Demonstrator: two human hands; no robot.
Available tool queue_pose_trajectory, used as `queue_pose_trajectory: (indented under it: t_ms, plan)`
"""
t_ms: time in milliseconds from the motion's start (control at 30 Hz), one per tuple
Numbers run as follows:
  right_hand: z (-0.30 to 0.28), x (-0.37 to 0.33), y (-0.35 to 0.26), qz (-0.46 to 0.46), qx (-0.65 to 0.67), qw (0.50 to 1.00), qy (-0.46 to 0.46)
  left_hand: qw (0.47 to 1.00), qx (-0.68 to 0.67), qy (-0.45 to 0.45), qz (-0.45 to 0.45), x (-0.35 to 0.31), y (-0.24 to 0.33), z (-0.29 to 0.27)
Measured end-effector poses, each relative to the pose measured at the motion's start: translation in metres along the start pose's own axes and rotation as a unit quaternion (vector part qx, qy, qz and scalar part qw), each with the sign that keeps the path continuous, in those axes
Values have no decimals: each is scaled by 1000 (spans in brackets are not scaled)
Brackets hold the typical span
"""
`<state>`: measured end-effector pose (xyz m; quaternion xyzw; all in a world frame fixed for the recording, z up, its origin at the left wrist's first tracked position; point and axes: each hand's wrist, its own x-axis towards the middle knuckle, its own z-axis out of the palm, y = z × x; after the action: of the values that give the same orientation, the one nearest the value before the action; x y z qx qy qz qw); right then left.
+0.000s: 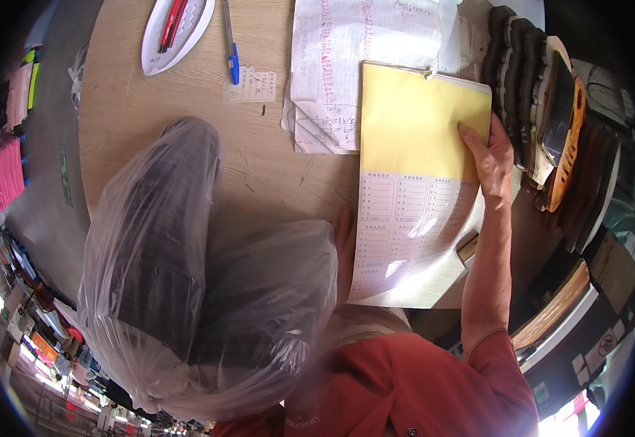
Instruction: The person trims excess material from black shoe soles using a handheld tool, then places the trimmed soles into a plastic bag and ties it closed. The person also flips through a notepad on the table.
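Observation:
A pad of printed forms [397, 207] with a yellow upper part [423, 116] is in my right hand [494, 156]. The thumb lies on the yellow face, and the other fingers go behind the right edge. The pad's lower end curves and catches light. Close to its left edge is my left hand [343, 229], in shadow and mostly hidden; its fingers do not show clearly. A clear plastic bag [208, 291] with dark bulky contents stands left of that hand and covers much of the left side.
Written sheets [328, 80] lie under and beyond the pad. On the wooden table [259, 167] are a blue-capped pen [233, 62], a small slip [259, 86] and a white dish [179, 51] with red pens [173, 25]. Dark wavy-edged pieces [525, 87] and a phone [561, 116] in an orange case are at right.

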<state>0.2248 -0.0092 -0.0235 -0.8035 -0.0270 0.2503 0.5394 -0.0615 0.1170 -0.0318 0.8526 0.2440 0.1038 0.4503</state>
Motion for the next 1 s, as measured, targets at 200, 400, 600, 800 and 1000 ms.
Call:
queue_pose_trajectory:
  t_ms: [200, 400, 600, 800, 1000]
  plan:
    - [4, -1, 6, -15, -6, 999, 28, 990, -62, -125, 6, -59, 19, -47]
    - [15, -30, -8, -89, -288, 943, 145, 986, -35, -148, 61, -69, 17, -49]
    - [87, -69, -41, -313, -235, 920, -25, 996, -40, -60, 58, -36, -11, 5]
    - [167, -59, -29, -366, -349, 856, -110, 993, -16, -107, 52, -40, -19, 11]
    - [174, -70, -10, -407, -342, 823, -198, 993, -11, -72, 93, -50, -27, 23]
